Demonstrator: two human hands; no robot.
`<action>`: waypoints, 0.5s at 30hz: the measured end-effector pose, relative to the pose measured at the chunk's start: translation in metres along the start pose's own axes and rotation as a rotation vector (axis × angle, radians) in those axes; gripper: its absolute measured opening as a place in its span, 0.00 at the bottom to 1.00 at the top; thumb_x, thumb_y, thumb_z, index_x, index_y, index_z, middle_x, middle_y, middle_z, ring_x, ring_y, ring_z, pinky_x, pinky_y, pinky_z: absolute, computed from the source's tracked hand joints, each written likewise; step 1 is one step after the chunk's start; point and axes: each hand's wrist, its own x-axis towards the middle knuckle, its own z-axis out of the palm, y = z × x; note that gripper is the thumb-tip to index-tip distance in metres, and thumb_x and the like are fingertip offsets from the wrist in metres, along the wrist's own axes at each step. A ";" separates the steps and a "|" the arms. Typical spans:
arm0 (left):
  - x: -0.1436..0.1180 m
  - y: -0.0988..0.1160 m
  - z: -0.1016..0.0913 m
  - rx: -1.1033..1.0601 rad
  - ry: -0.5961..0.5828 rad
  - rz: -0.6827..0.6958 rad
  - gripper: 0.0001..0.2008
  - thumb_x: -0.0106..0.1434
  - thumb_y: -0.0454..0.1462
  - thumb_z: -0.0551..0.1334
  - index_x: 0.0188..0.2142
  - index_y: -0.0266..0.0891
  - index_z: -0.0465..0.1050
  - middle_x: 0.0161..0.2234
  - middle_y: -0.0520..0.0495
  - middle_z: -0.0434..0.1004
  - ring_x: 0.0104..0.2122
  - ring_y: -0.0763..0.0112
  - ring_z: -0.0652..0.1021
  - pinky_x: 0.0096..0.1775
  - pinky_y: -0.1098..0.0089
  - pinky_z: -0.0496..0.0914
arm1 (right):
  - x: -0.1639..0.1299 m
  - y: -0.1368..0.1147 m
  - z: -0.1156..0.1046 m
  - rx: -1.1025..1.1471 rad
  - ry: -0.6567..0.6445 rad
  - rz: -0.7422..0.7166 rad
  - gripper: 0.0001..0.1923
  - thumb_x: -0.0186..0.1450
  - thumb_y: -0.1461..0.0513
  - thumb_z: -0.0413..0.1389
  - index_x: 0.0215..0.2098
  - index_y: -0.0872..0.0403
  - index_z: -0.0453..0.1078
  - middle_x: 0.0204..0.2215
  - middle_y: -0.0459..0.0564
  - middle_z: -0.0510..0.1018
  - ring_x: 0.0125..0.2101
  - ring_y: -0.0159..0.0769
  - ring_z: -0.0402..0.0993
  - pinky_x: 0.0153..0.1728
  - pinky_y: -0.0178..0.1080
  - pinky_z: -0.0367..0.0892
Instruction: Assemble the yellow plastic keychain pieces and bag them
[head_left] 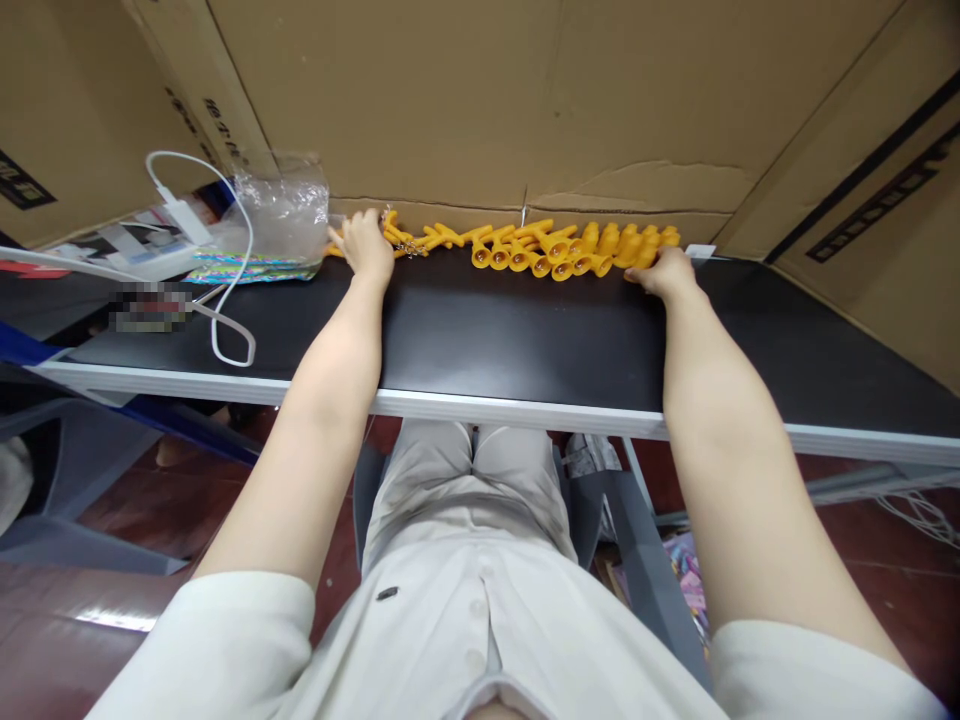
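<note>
Head view: a black table top with a pale front edge [525,410] runs across the frame, backed at its far side by brown corrugated cardboard sheets [465,100]. A row of small orange plastic funnel-shaped pieces [559,250] lies along the far edge against the cardboard. The left hand [364,245] rests palm-down on the row's left end, fingers spread flat. The right hand [664,272] lies flat at its right end, clasping nothing. A crumpled clear plastic bag [281,210] and white cable [225,300] sit far left. Dark red floor [135,520] shows below.
</note>
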 end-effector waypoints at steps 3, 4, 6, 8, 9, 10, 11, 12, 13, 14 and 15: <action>-0.001 0.008 -0.008 -0.082 0.018 0.086 0.32 0.79 0.59 0.50 0.74 0.52 0.67 0.65 0.48 0.83 0.74 0.53 0.68 0.72 0.55 0.59 | -0.002 -0.002 -0.001 0.046 -0.016 0.114 0.29 0.76 0.62 0.69 0.70 0.69 0.76 0.64 0.74 0.81 0.66 0.53 0.81 0.61 0.43 0.72; -0.001 0.012 -0.009 -0.101 0.000 0.126 0.36 0.78 0.63 0.49 0.75 0.49 0.64 0.63 0.49 0.84 0.74 0.56 0.67 0.70 0.57 0.60 | -0.001 -0.003 -0.001 0.049 -0.008 0.112 0.28 0.76 0.62 0.69 0.70 0.68 0.76 0.64 0.73 0.81 0.65 0.52 0.81 0.60 0.42 0.72; -0.004 0.020 -0.006 -0.140 -0.032 0.215 0.37 0.79 0.63 0.48 0.74 0.46 0.65 0.61 0.49 0.84 0.71 0.60 0.71 0.66 0.61 0.63 | 0.000 -0.002 0.001 0.046 0.001 0.108 0.28 0.76 0.62 0.68 0.70 0.68 0.77 0.63 0.73 0.82 0.63 0.50 0.82 0.57 0.42 0.71; -0.008 0.027 0.003 -0.169 -0.072 0.316 0.28 0.81 0.56 0.51 0.71 0.48 0.71 0.61 0.46 0.85 0.66 0.58 0.78 0.64 0.63 0.67 | 0.002 -0.001 0.002 0.039 0.004 0.104 0.28 0.76 0.62 0.69 0.69 0.69 0.77 0.61 0.73 0.83 0.61 0.49 0.83 0.55 0.41 0.70; -0.010 0.030 0.009 -0.166 -0.120 0.367 0.25 0.81 0.50 0.53 0.69 0.47 0.73 0.60 0.44 0.85 0.64 0.57 0.80 0.64 0.62 0.68 | 0.003 0.000 0.003 0.037 0.005 0.103 0.28 0.76 0.62 0.69 0.69 0.69 0.77 0.60 0.73 0.84 0.60 0.48 0.83 0.54 0.41 0.70; -0.013 0.033 0.015 -0.155 -0.175 0.421 0.23 0.80 0.46 0.56 0.67 0.45 0.75 0.60 0.42 0.86 0.63 0.55 0.80 0.65 0.62 0.69 | 0.004 0.001 0.003 0.035 0.005 0.104 0.28 0.76 0.62 0.69 0.69 0.69 0.77 0.59 0.73 0.84 0.59 0.48 0.83 0.53 0.41 0.70; -0.015 0.035 0.021 -0.143 -0.232 0.472 0.22 0.78 0.43 0.59 0.66 0.42 0.78 0.59 0.41 0.86 0.62 0.55 0.81 0.65 0.62 0.69 | 0.004 0.001 0.003 0.036 0.002 0.107 0.28 0.76 0.62 0.69 0.69 0.69 0.77 0.58 0.73 0.84 0.58 0.47 0.83 0.52 0.42 0.70; -0.018 0.037 0.026 -0.130 -0.278 0.507 0.21 0.76 0.41 0.60 0.63 0.40 0.80 0.58 0.39 0.87 0.61 0.54 0.81 0.65 0.62 0.70 | 0.004 0.001 0.003 0.036 -0.001 0.109 0.28 0.76 0.62 0.68 0.69 0.69 0.77 0.58 0.73 0.84 0.58 0.47 0.83 0.52 0.42 0.70; -0.019 0.039 0.030 -0.116 -0.314 0.537 0.20 0.75 0.40 0.62 0.61 0.39 0.82 0.57 0.39 0.87 0.60 0.54 0.81 0.65 0.63 0.70 | 0.004 0.001 0.003 0.037 -0.003 0.110 0.28 0.76 0.62 0.68 0.69 0.69 0.77 0.59 0.73 0.84 0.58 0.47 0.83 0.53 0.42 0.69; -0.021 0.040 0.033 -0.100 -0.343 0.561 0.19 0.73 0.39 0.62 0.60 0.38 0.83 0.56 0.39 0.87 0.59 0.54 0.82 0.65 0.63 0.71 | 0.003 0.000 0.003 0.038 -0.005 0.106 0.28 0.76 0.62 0.68 0.70 0.69 0.77 0.60 0.73 0.83 0.59 0.47 0.82 0.54 0.42 0.69; -0.022 0.041 0.035 -0.082 -0.368 0.584 0.19 0.73 0.38 0.63 0.58 0.37 0.84 0.56 0.39 0.87 0.59 0.55 0.82 0.65 0.63 0.71 | 0.002 0.000 0.002 0.039 -0.004 0.103 0.28 0.76 0.62 0.68 0.70 0.69 0.77 0.62 0.72 0.83 0.61 0.47 0.82 0.55 0.41 0.69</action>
